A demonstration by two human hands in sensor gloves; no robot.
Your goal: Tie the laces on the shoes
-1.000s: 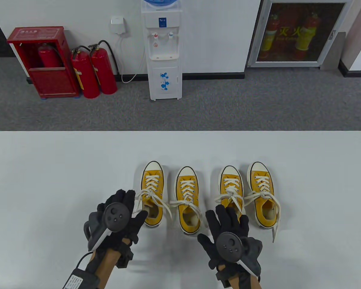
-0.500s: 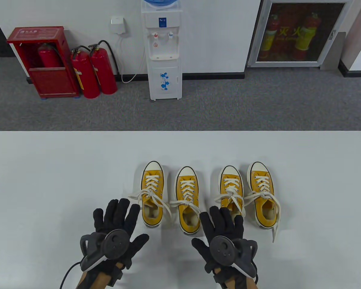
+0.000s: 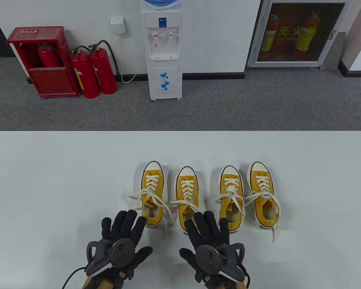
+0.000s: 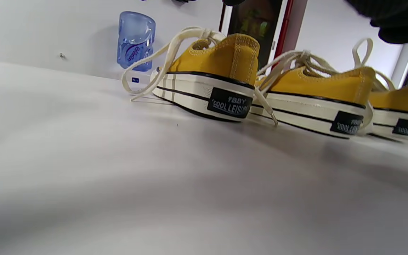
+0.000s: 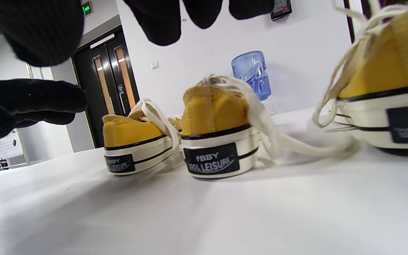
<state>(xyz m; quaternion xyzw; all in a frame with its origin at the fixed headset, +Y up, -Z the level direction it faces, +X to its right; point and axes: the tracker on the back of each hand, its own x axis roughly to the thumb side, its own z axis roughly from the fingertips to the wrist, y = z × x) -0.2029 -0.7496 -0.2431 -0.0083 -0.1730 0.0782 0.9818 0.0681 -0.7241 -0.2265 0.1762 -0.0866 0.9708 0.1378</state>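
Both hands flat, fingers spread, holding nothing — left hand (image 3: 123, 237) and right hand (image 3: 209, 240) flank second shoe (image 3: 186, 200); heel nearest, toe pointing away.

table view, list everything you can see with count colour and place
shoes: four, yellow canvas with white toe caps and soles, in a row on the table, toes pointing away
laces: cream, loose ends trailing off the shoes onto the table
table: one, white, fills the near half
water dispenser: one, white with a blue bottle, against the far wall
fire extinguishers: two red, standing on the floor at far left
red cabinet: one, far left, another extinguisher inside
glass-fronted cabinet: one, far right, extinguishers inside
wall box: one, white, cable hanging down
left hand: black glove, fingers straight, near the leftmost heel
right hand: black glove, fingers spread, over the second shoe's heel
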